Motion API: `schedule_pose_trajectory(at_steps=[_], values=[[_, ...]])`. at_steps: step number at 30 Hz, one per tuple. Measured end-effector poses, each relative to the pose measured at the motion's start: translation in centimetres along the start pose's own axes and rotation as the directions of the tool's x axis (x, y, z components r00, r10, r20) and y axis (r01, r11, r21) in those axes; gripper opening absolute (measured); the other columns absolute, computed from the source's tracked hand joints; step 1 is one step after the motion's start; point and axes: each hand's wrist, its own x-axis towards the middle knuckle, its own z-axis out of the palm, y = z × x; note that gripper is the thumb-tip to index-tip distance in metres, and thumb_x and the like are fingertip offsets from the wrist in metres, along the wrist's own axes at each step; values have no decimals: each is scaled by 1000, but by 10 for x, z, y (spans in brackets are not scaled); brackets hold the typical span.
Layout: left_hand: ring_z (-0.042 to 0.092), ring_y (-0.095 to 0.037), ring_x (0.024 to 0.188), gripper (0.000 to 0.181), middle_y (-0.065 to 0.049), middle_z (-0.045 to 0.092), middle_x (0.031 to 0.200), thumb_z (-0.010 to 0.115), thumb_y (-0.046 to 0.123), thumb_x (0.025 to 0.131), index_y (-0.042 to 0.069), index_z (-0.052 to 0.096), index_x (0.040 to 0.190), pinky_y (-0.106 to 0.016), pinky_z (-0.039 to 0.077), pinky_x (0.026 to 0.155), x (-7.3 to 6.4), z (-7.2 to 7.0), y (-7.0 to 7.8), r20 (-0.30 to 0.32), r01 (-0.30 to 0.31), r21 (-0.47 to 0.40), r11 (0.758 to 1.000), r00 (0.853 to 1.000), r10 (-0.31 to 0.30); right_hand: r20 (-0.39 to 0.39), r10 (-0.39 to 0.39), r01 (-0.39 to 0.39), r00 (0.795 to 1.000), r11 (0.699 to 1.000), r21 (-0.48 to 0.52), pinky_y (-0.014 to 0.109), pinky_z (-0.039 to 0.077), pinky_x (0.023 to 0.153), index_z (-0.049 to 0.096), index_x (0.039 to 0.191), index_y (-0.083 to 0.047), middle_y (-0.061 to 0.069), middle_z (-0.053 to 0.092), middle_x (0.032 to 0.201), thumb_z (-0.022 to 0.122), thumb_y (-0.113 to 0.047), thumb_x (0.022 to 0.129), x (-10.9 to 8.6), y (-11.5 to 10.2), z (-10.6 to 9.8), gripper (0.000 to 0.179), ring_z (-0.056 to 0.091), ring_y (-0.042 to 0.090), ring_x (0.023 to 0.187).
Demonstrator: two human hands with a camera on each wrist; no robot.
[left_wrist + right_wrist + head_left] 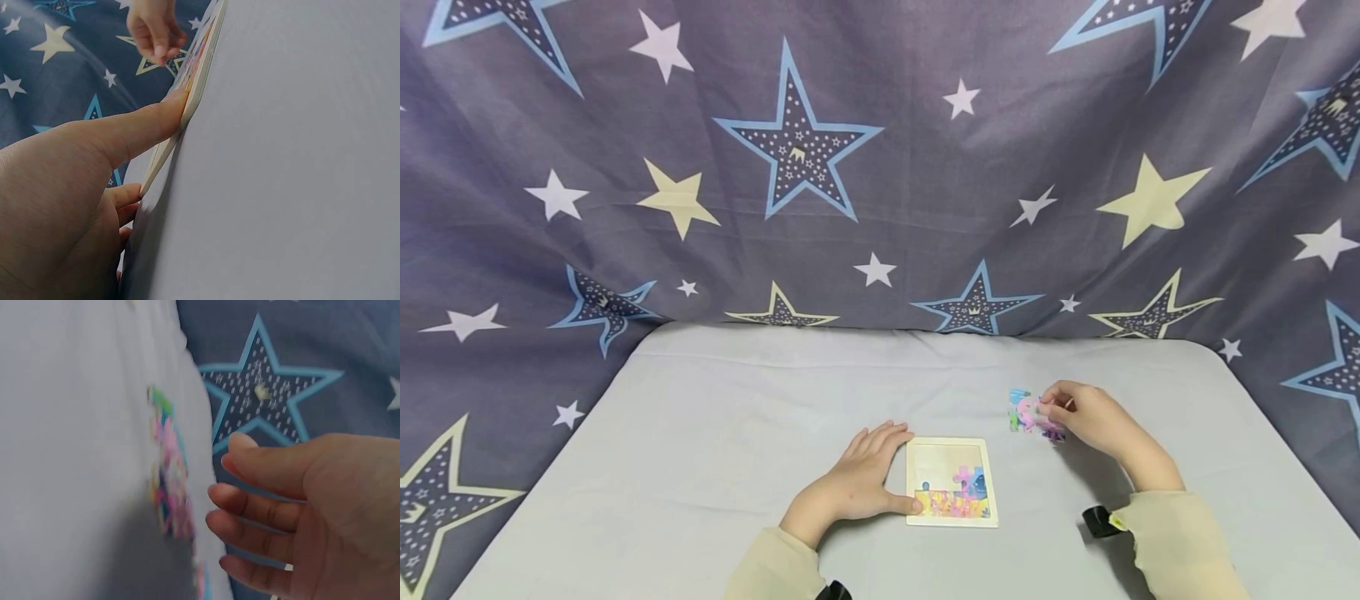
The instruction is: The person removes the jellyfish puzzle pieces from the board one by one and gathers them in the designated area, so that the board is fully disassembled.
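Observation:
A square, pale wooden jigsaw tray (946, 467) lies on the grey cloth, with joined colourful pieces (955, 502) along its near side and up its right side. My left hand (859, 481) is at the tray's left side. Its thumb presses on the near left corner, while the fingers stretch to the far left corner. Right of the tray, my right hand (1093, 419) hovers at a small cluster of loose jigsaw pieces (1025, 412). In the right wrist view, its loosely bent fingers are apart from the blurred pieces (172, 481), and nothing shows between them.
A grey cloth surface (700, 467) spreads around the tray. Behind it hangs a dark curtain (910, 183) printed with stars. Black straps (1099, 522) are at the sleeve cuffs.

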Motion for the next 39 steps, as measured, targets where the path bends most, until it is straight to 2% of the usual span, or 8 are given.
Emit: schedule_pose_trajectory(at_steps=[5, 10, 14, 17, 26, 32, 39], values=[[11, -28, 151, 101, -7, 24, 161, 73, 62, 76, 11, 32, 152, -53, 0, 121, 1, 1, -2, -5, -5, -4, 1000, 1000, 5, 57, -24, 19, 998, 997, 79, 29, 51, 60, 69, 100, -4, 0, 64, 83, 67, -11, 94, 2, -23, 6, 10, 57, 14, 70], [11, -28, 151, 102, -7, 24, 161, 73, 63, 76, 11, 31, 153, -53, 0, 121, 1, 1, -2, -3, -6, -2, 1000, 1000, 6, 90, -107, 101, 990, 992, 70, 27, 51, 66, 71, 100, -5, -5, 64, 83, 69, -13, 93, 2, -45, 20, 11, 57, 11, 75], [11, -27, 151, 102, -7, 24, 161, 73, 63, 76, 11, 31, 153, -52, 0, 121, 0, 1, -2, -4, -1, -4, 1000, 1000, 1, 142, -169, 158, 975, 984, 86, 27, 52, 69, 71, 101, -7, -8, 64, 85, 71, -14, 91, 1, -58, 32, 12, 57, 9, 78], [11, -27, 151, 101, -7, 25, 161, 73, 63, 76, 11, 32, 153, -52, 0, 121, 0, 0, -1, -4, 1, -3, 1000, 1000, -2, 184, -186, 170, 965, 981, 98, 26, 52, 70, 71, 99, -10, -9, 63, 86, 73, -12, 89, 0, -65, 41, 11, 57, 8, 79], [12, -28, 150, 99, -7, 25, 160, 73, 60, 77, 10, 33, 152, -53, 1, 121, 0, 0, 2, -1, 2, 6, 1000, 1000, -2, 270, -253, 229, 929, 966, 117, 23, 50, 65, 71, 95, -12, -11, 60, 81, 76, -13, 86, -3, -77, 53, 10, 53, 4, 73], [13, -29, 150, 98, -9, 26, 160, 75, 57, 77, 8, 34, 151, -53, 3, 121, -2, -6, 7, 15, 1, -8, 1000, 1000, -1, 319, -254, 228, 913, 967, 117, 23, 47, 62, 69, 97, -11, -6, 56, 78, 81, -10, 80, -5, -81, 55, 20, 50, 7, 70], [12, -27, 150, 97, -7, 26, 160, 74, 57, 78, 10, 33, 152, -51, 2, 121, -3, -6, 8, 17, 9, 15, 1000, 1000, -9, 333, -208, 192, 920, 978, 83, 24, 45, 61, 67, 93, -12, -4, 54, 78, 82, -6, 78, -8, -81, 57, 23, 48, 9, 70]])
